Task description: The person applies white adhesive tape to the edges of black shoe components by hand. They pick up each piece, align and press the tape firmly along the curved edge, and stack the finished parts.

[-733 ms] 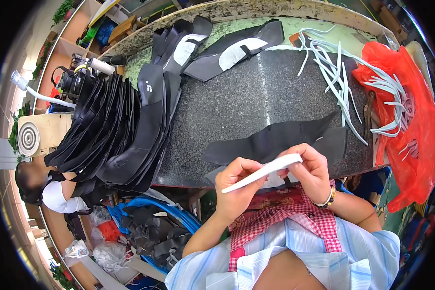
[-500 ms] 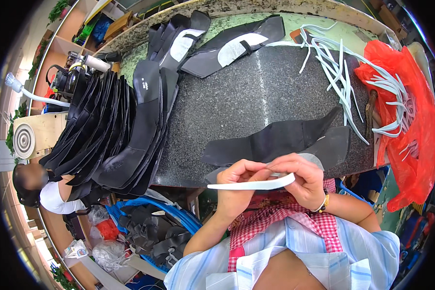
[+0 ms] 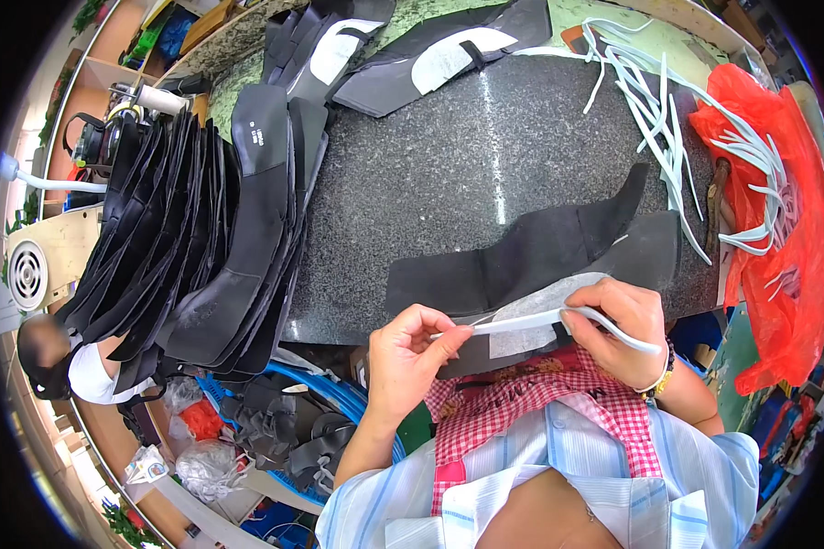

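Observation:
A narrow white foam strip [image 3: 522, 321] is stretched between my two hands above the table's near edge. My left hand [image 3: 410, 355] pinches its left end between thumb and fingers. My right hand [image 3: 621, 331] pinches it further along, and the free end curves out past my fingers to the right. Beneath the strip lies a dark curved piece with a pale grey patch [image 3: 549, 306], partly covered by my hands. Just beyond it, a flat black shaped piece [image 3: 531, 247] rests on the speckled dark tabletop [image 3: 412, 174].
Black pieces [image 3: 238, 256] stand stacked at the left, and more with white patches [image 3: 453, 59] lie at the back. Loose white strips [image 3: 655, 110] spread from a red plastic bag [image 3: 760, 284] at right. A blue basket [image 3: 339, 389] holds dark scraps. Another person [image 3: 96, 366] is at far left.
My hands have moved apart, drawing the strip out between them; my right hand went right. The pale-patched piece under them now shows more.

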Available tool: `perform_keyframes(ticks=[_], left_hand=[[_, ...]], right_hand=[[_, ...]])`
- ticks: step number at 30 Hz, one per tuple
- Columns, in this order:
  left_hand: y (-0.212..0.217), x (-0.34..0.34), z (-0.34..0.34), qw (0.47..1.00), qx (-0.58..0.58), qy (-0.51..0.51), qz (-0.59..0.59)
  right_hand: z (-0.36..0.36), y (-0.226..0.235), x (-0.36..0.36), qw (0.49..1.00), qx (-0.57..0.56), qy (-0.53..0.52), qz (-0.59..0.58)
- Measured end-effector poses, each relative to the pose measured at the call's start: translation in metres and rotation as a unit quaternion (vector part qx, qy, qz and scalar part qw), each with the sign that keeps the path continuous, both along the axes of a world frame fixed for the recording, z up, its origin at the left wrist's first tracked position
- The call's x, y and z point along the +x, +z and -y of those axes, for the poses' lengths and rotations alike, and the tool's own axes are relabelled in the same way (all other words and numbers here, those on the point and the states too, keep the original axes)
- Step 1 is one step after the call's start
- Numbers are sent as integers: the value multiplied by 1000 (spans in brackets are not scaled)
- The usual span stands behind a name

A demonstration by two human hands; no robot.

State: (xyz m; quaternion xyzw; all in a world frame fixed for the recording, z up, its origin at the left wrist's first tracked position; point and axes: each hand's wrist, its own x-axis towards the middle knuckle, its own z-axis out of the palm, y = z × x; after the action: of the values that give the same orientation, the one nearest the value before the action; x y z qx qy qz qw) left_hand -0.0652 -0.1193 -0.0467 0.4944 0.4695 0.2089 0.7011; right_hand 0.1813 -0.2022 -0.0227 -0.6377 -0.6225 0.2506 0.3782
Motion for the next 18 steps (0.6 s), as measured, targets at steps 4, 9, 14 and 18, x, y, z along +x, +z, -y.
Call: perform_keyframes(ticks=[4,9,14,18], left_hand=[[-11,2,2,994,70,8,-85],[-13,4,5,993,69,28,-93],[-14,15,9,977,137,15,-164],[7,38,19,789,487,-78,-366]], right_hand=[[-5,-6,-1,997,-54,-5,63],[-12,-14,-5,994,-67,-31,81],[-13,-24,-3,992,-60,-22,111],[-16,-25,-1,985,-101,-5,140]])
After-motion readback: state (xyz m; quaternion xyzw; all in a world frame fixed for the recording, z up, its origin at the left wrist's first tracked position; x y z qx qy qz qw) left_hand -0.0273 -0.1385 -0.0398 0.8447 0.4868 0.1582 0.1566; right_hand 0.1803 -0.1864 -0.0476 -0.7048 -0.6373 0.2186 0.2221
